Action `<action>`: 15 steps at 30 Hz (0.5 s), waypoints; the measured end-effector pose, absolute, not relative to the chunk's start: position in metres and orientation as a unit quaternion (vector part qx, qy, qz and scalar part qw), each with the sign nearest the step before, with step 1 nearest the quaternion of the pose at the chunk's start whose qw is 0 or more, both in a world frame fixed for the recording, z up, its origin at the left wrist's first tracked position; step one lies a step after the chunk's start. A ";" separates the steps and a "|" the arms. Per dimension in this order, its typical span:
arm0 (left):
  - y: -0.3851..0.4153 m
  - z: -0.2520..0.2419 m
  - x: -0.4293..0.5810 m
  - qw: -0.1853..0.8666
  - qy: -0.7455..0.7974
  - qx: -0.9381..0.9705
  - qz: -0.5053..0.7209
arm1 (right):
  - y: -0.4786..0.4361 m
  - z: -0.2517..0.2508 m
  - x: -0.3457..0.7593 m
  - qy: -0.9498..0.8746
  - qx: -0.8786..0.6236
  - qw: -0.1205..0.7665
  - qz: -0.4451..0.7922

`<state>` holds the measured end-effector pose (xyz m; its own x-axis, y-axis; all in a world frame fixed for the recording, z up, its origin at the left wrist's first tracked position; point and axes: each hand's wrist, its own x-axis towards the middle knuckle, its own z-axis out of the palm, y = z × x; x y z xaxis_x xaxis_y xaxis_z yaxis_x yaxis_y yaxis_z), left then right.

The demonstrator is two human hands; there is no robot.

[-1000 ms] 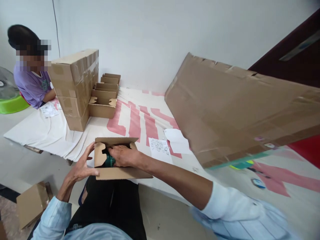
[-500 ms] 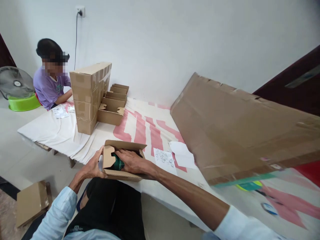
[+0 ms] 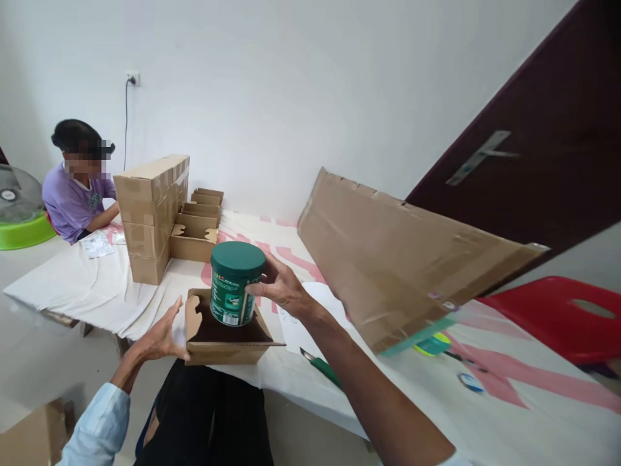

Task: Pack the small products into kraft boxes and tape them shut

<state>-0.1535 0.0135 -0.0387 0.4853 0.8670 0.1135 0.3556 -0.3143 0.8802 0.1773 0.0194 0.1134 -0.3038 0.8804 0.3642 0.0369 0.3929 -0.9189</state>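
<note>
In the head view a green lidded tub [image 3: 231, 298] is held upright over an open cardboard box [image 3: 228, 355] at the table's near edge. My right hand [image 3: 286, 285] grips the tub from its right side, thumb at the front, the other fingers partly hidden behind. The tub's base overlaps the box opening. My left hand [image 3: 158, 338] holds the box at its left end, thumb at the near corner and fingers along the side. A green-handled utility knife [image 3: 320, 367] lies right of the box, partly hidden by my right forearm.
Stacked taped boxes [image 3: 145, 226] stand left, beside several open boxes [image 3: 194, 246]. A large cardboard sheet [image 3: 388, 259] leans at right. Beyond are a tape roll [image 3: 470, 383] and red chair [image 3: 557, 317]. Another person [image 3: 80, 188] sits at the far left.
My right hand has raised the green tub out of the box. My left hand stays at the box's left end. The utility knife has come into sight, and the view has turned right.
</note>
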 end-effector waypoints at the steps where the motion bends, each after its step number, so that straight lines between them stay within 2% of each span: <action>1: 0.015 -0.028 -0.159 0.410 0.416 0.750 0.312 | 0.020 0.114 0.178 -0.669 -0.336 0.498 0.438; 5: 0.017 0.029 -0.153 0.362 0.397 0.740 0.405 | 0.023 0.110 0.173 -0.632 -0.315 0.545 0.451; 9: 0.014 0.074 -0.108 0.397 0.296 0.764 0.412 | 0.031 0.106 0.155 -0.586 -0.289 0.586 0.479; 15: 0.029 0.082 -0.067 0.363 0.246 0.755 0.487 | 0.043 0.104 0.130 -0.540 -0.275 0.669 0.430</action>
<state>-0.0672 0.0289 0.0818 0.4044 0.7252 0.5573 0.0190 -0.6159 0.7876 0.1302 0.0426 0.1045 0.0473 0.8722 0.4868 -0.2786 0.4795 -0.8321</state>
